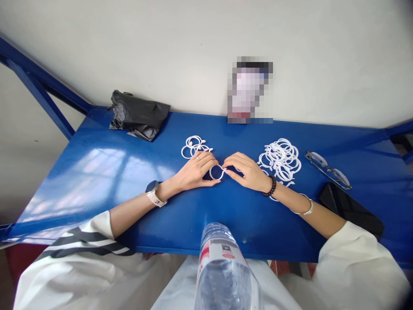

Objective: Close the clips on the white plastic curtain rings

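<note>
Head view: fingers of the left hand (199, 172) hold a white ring (211, 173); those of the right hand (248, 171) pinch its tip over the blue tabletop (180, 219).

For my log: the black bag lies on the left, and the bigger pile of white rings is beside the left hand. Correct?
No: the head view shows the bigger pile of white rings beside the right hand; the rest stands.
</note>
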